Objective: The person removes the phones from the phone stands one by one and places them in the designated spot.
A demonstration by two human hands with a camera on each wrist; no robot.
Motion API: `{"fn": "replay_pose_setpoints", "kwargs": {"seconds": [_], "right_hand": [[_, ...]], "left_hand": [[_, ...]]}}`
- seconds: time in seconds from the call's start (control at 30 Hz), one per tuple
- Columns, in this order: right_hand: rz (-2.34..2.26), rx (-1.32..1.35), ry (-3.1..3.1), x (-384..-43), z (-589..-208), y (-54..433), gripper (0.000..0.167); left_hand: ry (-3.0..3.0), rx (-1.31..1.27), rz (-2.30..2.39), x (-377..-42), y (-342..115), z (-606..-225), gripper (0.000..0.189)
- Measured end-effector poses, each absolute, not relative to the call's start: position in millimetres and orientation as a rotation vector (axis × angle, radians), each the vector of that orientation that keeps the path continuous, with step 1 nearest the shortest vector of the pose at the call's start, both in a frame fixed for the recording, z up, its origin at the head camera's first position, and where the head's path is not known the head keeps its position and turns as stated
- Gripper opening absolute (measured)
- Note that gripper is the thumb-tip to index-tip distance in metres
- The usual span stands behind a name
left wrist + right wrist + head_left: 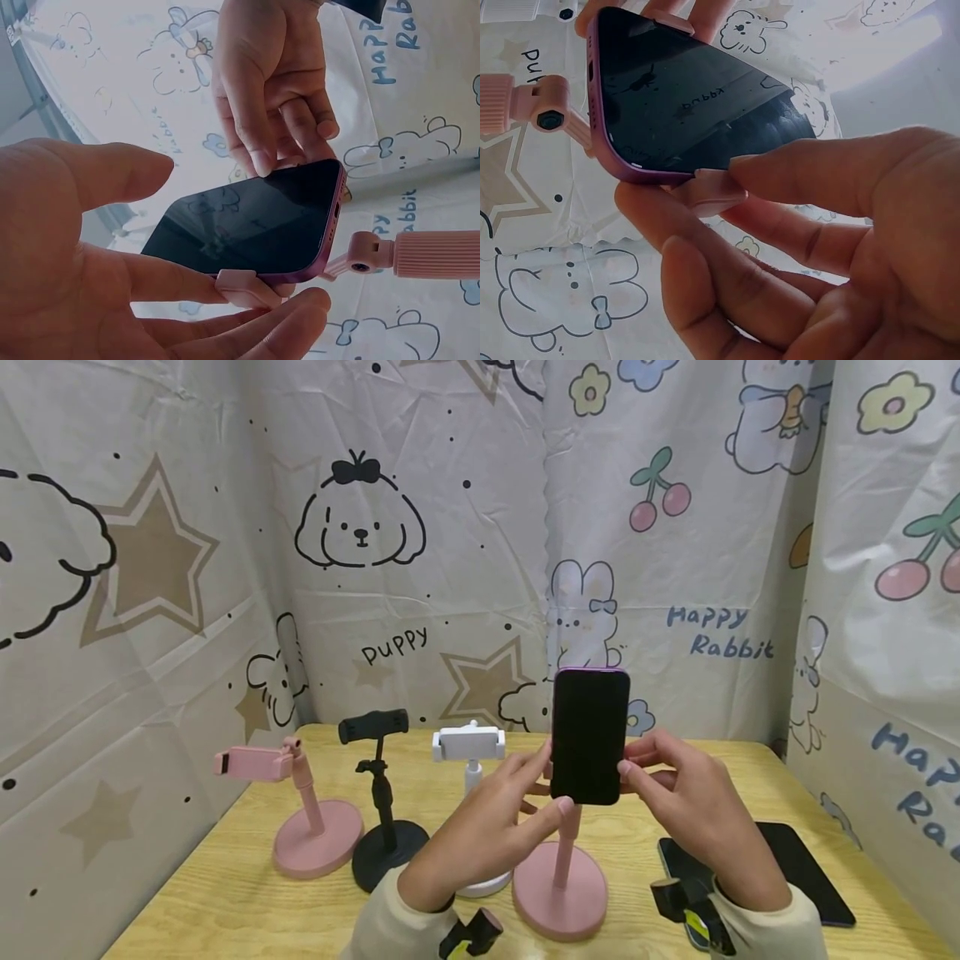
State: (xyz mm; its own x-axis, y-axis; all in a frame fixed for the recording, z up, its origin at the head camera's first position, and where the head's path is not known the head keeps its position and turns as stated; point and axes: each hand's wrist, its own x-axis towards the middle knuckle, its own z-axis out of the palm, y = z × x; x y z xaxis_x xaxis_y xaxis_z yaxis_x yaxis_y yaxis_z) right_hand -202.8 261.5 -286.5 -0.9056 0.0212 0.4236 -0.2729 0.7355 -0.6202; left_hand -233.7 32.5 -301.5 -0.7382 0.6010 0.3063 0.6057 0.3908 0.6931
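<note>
An upright smartphone [590,737] with a dark screen and a purple-pink edge sits in the clamp of a pink phone stand [560,893]. My right hand [693,797] pinches the clamp's right end [711,193] between thumb and fingers, beside the phone's long edge. On the other side, my left hand [491,831] has its fingers stretched along the clamp's left end [249,289]. Its thumb stands away from the screen in the left wrist view. The back of the clamp is hidden behind the phone.
Left of this stand are a white phone stand [468,745], a black one [390,856] and another pink one [318,839]. A dark tablet [806,868] lies on the wooden table [202,877] at the right, partly under my right forearm. Printed cloth [465,527] encloses the table.
</note>
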Motion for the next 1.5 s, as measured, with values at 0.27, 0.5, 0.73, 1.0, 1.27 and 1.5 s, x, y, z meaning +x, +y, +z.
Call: {"fn": "replay_pose_setpoints", "kwargs": {"seconds": [0.27,0.5,0.73,1.0,1.27,1.5], "right_hand": [[0.922,0.207,-2.558,-204,-287,264,0.033],[1.103,0.242,-2.476,-215,-293,260,0.043],[1.426,0.297,-2.3,-224,-301,252,0.047],[1.614,0.322,-2.079,-227,-304,243,0.038],[1.666,0.264,-2.013,-227,-306,239,0.039],[1.682,0.258,-2.006,-225,-305,238,0.04]], "left_hand": [[-2.552,-1.167,-1.33,-242,29,-303,0.059],[-2.432,-1.163,-1.407,-251,32,-306,0.048],[-2.339,-1.045,-1.434,-255,38,-312,0.04],[-2.285,-0.998,-1.433,-254,45,-317,0.04],[-2.219,-0.947,-1.472,-254,51,-322,0.036],[-2.203,-0.927,-1.492,-256,51,-321,0.032]]}}
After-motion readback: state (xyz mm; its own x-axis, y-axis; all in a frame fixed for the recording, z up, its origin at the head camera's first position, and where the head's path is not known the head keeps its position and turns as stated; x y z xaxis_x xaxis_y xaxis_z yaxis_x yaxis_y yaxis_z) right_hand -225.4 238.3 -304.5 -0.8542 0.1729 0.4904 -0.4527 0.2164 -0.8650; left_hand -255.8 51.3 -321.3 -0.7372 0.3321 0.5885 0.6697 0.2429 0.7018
